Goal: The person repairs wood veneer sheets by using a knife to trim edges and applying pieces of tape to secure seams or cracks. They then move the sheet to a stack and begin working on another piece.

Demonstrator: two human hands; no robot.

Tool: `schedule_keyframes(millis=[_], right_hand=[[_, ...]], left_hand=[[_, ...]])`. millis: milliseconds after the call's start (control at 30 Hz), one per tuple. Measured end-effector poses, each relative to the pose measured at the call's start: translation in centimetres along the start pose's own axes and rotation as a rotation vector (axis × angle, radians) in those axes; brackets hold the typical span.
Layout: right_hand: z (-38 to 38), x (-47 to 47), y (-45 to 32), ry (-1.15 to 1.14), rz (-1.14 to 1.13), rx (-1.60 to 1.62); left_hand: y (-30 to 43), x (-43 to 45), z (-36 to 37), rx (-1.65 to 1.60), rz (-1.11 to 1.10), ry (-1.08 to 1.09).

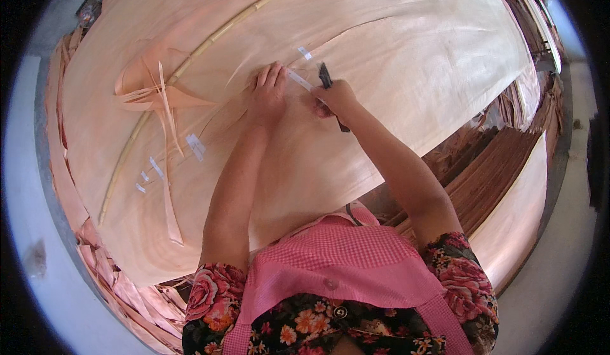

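A large pale wood veneer sheet (314,150) lies before me. My left hand (269,93) rests on it, palm down and fingers together, its fingertips beside the upper end of a strip of white tape (299,79). The lower end of that strip meets my right hand (333,98), which is closed around a dark, narrow tool (325,75) whose kind I cannot tell. Another short piece of tape (304,53) sits above, near a long crack in the veneer. More tape pieces (195,147) are stuck along a split at the lower left.
A jointed bamboo-like stick (209,40) lies curved across the sheet. Thin torn veneer strips (164,102) lie over it at the left. Brown stacked veneer (495,169) is at the right, and scrap pieces (138,302) are heaped along the lower left edge.
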State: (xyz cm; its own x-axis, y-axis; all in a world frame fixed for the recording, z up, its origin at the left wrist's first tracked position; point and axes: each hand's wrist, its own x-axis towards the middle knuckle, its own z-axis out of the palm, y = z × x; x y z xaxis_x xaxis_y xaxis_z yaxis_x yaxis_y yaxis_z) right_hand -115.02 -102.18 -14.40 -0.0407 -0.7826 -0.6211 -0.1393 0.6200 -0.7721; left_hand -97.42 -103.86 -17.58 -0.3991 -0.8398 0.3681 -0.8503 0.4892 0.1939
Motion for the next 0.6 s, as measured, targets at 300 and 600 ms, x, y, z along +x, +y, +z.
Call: schedule_keyframes(millis=[300,600], right_hand=[[-0.6,-0.9,2.2,0.046,-0.078,-0.031],[-0.3,-2.0,1.4,0.036,-0.161,0.119]], left_hand=[[0.1,0.1,0.0,0.027,0.252,0.056],[0.5,-0.2,-0.6,0.040,0.122,0.141]])
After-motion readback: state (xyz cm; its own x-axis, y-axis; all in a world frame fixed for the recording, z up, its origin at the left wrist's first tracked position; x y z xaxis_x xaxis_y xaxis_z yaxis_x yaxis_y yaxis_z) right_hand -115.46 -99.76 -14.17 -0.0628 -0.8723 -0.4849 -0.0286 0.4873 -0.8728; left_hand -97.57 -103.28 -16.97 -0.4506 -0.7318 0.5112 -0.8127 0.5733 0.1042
